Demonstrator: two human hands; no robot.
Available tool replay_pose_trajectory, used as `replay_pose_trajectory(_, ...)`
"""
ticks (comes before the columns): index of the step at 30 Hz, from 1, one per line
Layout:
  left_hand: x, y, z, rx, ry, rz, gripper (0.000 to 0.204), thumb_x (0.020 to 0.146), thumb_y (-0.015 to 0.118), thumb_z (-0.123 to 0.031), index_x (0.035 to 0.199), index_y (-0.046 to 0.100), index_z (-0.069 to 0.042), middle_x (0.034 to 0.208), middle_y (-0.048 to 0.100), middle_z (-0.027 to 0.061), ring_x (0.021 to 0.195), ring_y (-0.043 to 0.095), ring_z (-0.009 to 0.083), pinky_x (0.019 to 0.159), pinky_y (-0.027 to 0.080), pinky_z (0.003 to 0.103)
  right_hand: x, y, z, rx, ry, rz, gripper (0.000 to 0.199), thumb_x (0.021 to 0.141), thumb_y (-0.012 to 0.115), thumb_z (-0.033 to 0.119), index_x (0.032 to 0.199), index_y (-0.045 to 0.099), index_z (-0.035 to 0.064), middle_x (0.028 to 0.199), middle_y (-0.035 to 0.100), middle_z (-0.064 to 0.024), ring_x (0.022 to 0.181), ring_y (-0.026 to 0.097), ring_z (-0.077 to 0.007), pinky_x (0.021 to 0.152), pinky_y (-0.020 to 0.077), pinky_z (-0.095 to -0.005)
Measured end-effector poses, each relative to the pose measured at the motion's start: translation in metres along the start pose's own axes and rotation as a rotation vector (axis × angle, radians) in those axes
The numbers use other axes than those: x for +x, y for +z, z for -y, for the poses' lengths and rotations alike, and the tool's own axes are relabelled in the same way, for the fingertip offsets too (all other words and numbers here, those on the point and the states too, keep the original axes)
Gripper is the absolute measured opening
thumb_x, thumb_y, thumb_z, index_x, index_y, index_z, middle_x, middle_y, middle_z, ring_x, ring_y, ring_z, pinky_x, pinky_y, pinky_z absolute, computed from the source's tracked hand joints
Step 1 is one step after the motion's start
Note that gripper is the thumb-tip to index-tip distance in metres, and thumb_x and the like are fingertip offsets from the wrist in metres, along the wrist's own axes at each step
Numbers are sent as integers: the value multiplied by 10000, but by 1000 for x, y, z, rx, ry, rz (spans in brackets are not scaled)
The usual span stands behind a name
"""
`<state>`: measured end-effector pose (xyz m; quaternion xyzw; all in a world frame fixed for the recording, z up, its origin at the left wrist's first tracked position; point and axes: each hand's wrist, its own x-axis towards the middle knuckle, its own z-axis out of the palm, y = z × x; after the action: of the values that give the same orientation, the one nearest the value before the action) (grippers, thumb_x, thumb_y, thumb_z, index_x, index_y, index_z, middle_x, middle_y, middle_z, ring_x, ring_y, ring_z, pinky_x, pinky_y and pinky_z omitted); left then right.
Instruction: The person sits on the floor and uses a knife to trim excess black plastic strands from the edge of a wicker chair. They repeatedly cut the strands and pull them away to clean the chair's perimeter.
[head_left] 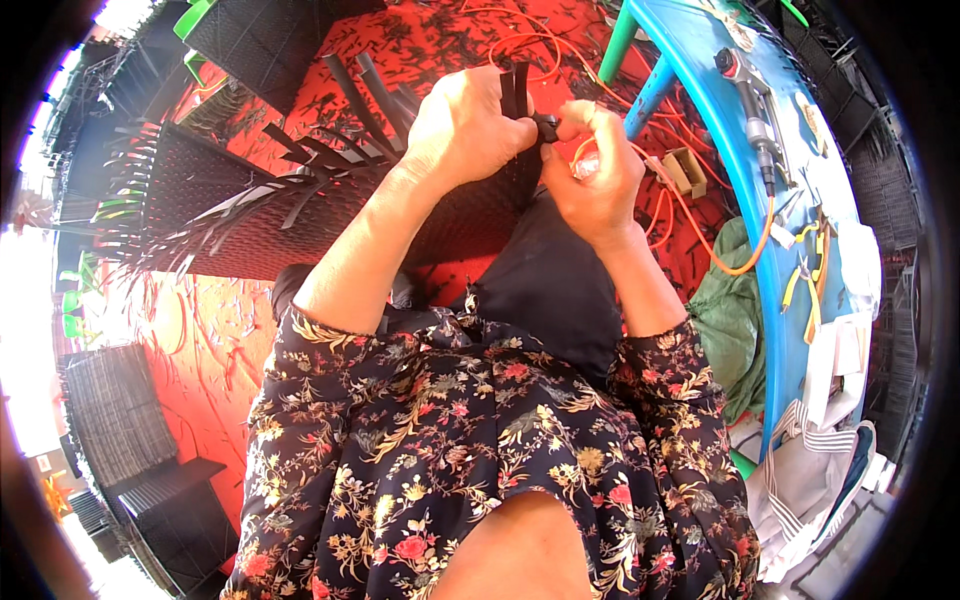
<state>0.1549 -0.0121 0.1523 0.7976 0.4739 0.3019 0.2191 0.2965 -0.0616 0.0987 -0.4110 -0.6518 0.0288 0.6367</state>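
In front of me stands a dark woven furniture piece (265,225), with many loose flat black strips (310,165) sticking out along its edge. My left hand (465,125) is closed at its far right end, thumb and fingers on a black strip (515,92) whose end points up. Close beside it, my right hand (600,178) pinches a short, folded-looking bit of black strip (546,127) between thumb and forefinger. Something small, pale and shiny (586,163) shows against the right palm; its kind cannot be made out.
To the right, a blue table (735,170) carries an air tool (755,110) on an orange hose (745,262) and yellow-handled pliers (797,280). A small open carton (686,172), green cloth (728,320) and striped bag (805,490) lie nearby. Strip scraps litter the red floor (420,40).
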Motion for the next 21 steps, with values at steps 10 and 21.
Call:
replay_pose_trajectory(10, -4, -4, -9, -25, -26, 18, 98, 681, 634, -109, 746, 646, -36, 609, 587, 29, 588, 559, 102, 572, 447, 263, -3, -7, 2, -38, 16, 35, 399, 614, 662, -24, 994, 564, 53, 745, 565, -47, 752, 572, -263, 698, 440, -351)
replay_pose_trajectory(21, -14, -7, 6, -170, 340, 8, 98, 626, 633, -52, 717, 610, -76, 742, 563, 44, 744, 584, 218, 652, 462, 307, 9, -8, 17, 14, 211, 114, 422, 643, 677, 2, 1035, 529, 51, 697, 578, -72, 618, 572, -276, 572, 454, -369)
